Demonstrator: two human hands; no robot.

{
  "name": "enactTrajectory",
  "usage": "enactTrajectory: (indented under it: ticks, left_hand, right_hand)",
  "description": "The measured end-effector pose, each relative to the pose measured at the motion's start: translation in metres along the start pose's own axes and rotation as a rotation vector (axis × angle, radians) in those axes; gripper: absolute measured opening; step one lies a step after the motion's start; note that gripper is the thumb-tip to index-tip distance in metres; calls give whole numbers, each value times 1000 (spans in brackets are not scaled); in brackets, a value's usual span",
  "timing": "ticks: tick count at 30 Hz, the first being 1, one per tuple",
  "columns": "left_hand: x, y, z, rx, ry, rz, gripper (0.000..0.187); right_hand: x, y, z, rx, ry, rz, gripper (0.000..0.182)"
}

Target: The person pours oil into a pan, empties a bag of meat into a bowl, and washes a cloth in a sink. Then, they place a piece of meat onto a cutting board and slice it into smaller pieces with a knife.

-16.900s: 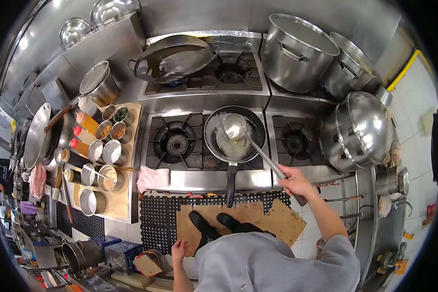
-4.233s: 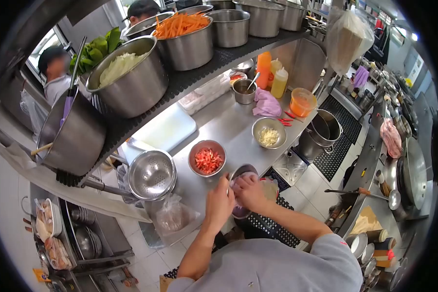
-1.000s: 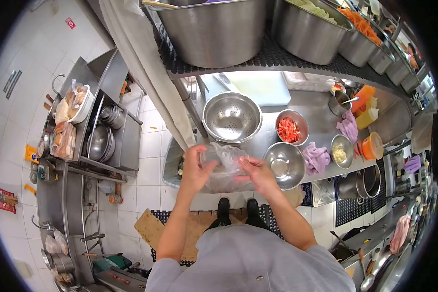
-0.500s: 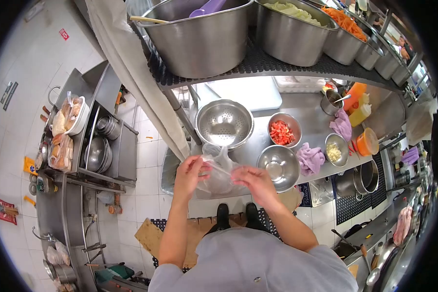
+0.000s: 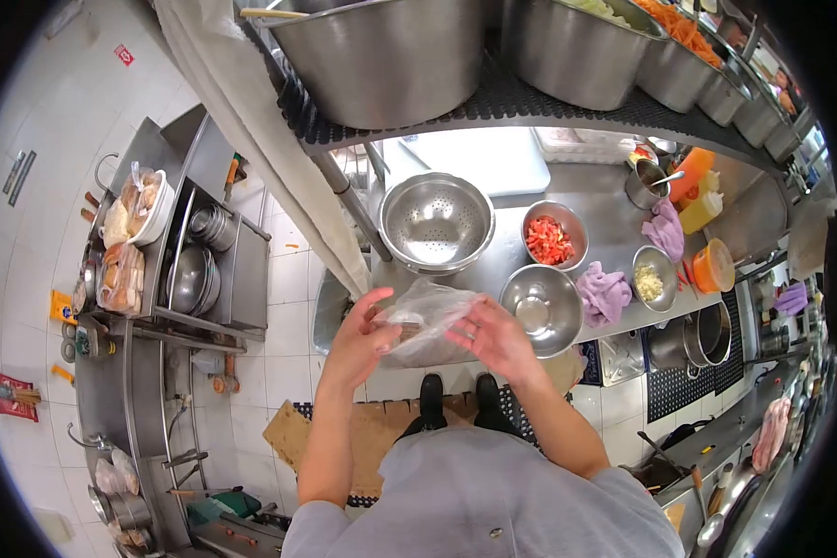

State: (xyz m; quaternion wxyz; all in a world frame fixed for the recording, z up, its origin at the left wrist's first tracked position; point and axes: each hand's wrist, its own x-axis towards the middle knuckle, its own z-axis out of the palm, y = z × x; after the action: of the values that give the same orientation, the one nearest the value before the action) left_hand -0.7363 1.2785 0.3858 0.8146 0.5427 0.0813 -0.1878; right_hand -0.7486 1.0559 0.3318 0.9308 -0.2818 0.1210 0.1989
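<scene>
A clear plastic bag [image 5: 428, 316] is stretched between my two hands at the near edge of the steel counter. My left hand [image 5: 353, 342] grips its left side, some fingers showing through the thin film. On the other side my right hand [image 5: 495, 340] holds the bag with its fingers partly spread against it. Just beyond the bag stands a steel colander [image 5: 437, 223] with nothing in it. Right of it are a steel bowl of chopped red pieces [image 5: 549, 244] and, nearer to my right hand, a bare steel bowl [image 5: 541, 312].
Purple cloths [image 5: 603, 293] and a bowl of chopped pale yellow pieces [image 5: 648, 279] lie to the right. A white cutting board [image 5: 493, 163] sits under the overhead shelf [image 5: 530, 126], which carries large steel containers [image 5: 381, 65]. A shelf post [image 5: 353, 209] stands left of the colander.
The bag has been spread wider between my hands. My right hand's fingers have loosened from a pinch and opened out. The view has shifted slightly.
</scene>
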Motion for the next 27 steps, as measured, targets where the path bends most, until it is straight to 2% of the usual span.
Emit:
enactTrajectory:
  ticks: [1, 5, 7, 8, 10, 11, 12, 13, 14, 15, 17, 19, 21, 22, 23, 25, 26, 27]
  left_hand:
    - [-7, -2, -3, 68, 29, 15, 43]
    - [-20, -17, -16, 280, 73, 46, 40]
    - [-25, -18, -2, 891, 204, 201, 28]
    - [-25, -19, 2, 881, 216, 187, 28]
    - [-21, -18, 8, 772, 335, 242, 24]
    - [-20, -20, 11, 766, 342, 236, 24]
    - [-18, -21, 15, 741, 340, 322, 23]
    - [-16, -22, 19, 719, 334, 402, 23]
    - [-17, -21, 26, 719, 332, 395, 23]
    - [-17, -17, 34, 691, 292, 373, 23]
    - [-16, -13, 37, 667, 239, 349, 23]
    - [-12, -8, 29, 743, 347, 371, 19]
    - [-12, -4, 20, 710, 360, 371, 17]
    - [-16, -3, 17, 692, 367, 361, 15]
    - [-19, 0, 18, 694, 367, 356, 15]
    - [-26, 6, 21, 665, 264, 237, 14]
    - [-26, 6, 21, 661, 264, 239, 14]
    - [-27, 5, 20, 764, 282, 467, 13]
  right_hand:
    - [-3, 2, -2, 0, 3, 10, 17]
    - [-11, 13, -7, 118, 15, 92, 11]
    - [-13, 21, -6, 101, -12, 38, 17]
    - [-15, 21, -11, 96, -6, 57, 17]
    - [-18, 13, -6, -165, -51, -62, 24]
    - [-25, 11, 1, -605, 106, -182, 31]
    - [-26, 7, 20, -611, 102, -178, 31]
    - [-27, 7, 35, -991, 119, -463, 38]
    - [-25, 10, 44, -1364, 134, -754, 45]
    - [-16, 14, 46, -1364, 139, -751, 45]
    - [4, 25, 39, -1644, 162, -718, 48]
    - [5, 19, 21, -1658, 137, -705, 43]
    - [3, 6, 10, -1680, 97, -680, 38]
    - [-2, 1, 11, -1556, 123, -656, 31]
    - [-4, -2, 13, -1433, 148, -640, 23]
    - [-10, 0, 13, -1407, 150, -590, 19]
    - [-11, -1, 14, -1386, 147, -546, 15]
    - [-11, -2, 17, -1388, 149, -545, 15]
